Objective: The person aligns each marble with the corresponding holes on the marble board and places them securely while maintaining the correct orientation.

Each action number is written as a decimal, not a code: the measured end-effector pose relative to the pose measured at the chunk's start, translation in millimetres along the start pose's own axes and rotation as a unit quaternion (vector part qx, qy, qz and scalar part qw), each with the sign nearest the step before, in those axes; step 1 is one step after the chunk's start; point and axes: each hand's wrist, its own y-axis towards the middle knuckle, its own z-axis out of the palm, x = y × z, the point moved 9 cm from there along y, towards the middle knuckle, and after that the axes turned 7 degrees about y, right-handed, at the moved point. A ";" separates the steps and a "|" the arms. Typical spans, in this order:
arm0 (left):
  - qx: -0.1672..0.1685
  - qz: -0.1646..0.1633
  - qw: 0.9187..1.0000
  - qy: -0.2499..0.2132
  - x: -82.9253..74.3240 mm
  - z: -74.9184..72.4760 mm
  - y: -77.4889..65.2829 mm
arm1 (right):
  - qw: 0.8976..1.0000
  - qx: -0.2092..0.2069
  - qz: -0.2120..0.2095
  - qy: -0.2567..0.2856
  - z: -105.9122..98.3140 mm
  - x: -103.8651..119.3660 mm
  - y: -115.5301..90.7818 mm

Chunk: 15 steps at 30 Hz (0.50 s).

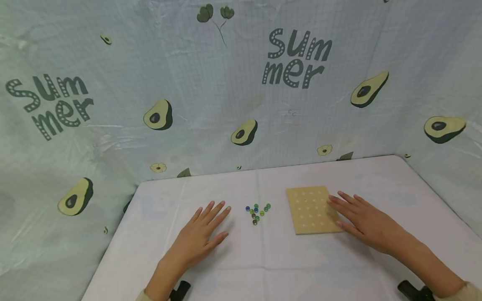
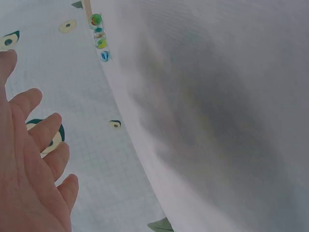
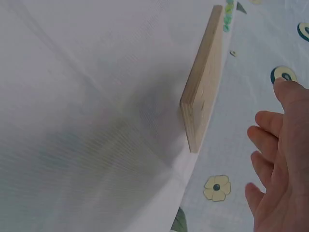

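Observation:
Several glass marbles (image 1: 256,210), green, blue, yellow-green and brownish, lie in a loose cluster on the white table. To their left my left hand (image 1: 199,234) hovers palm down, fingers spread and holding nothing. Right of the marbles a square wooden board (image 1: 311,211) with rows of small pale round dimples lies flat. My right hand (image 1: 367,223) is over the board's right edge in the head view, its fingers extended and nothing in them. In the right wrist view a gap shows between that hand and the board (image 3: 203,87). The left wrist view shows some marbles (image 2: 101,42) near its top.
The table (image 1: 260,267) is covered with a white cloth that has fold lines. Behind and beside it hangs a pale curtain (image 1: 203,138) printed with avocados and lettering. Dark wrist-camera mounts (image 1: 180,289) show below the forearms.

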 end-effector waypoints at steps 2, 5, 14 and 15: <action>0.007 0.007 1.000 -0.012 -2.5 1.0 4.2 | 0.998 0.021 0.034 0.039 -0.2 -6.4 3.6; 0.016 0.012 0.999 -0.027 -4.6 3.8 10.8 | 0.992 0.043 0.083 0.080 0.7 -16.9 7.6; 0.040 -0.016 0.994 -0.100 -3.7 7.0 32.2 | 0.985 0.003 0.098 0.140 0.3 -39.0 16.9; 0.040 -0.017 0.993 -0.112 -3.7 7.1 34.9 | 0.985 -0.002 0.095 0.143 0.4 -41.5 17.6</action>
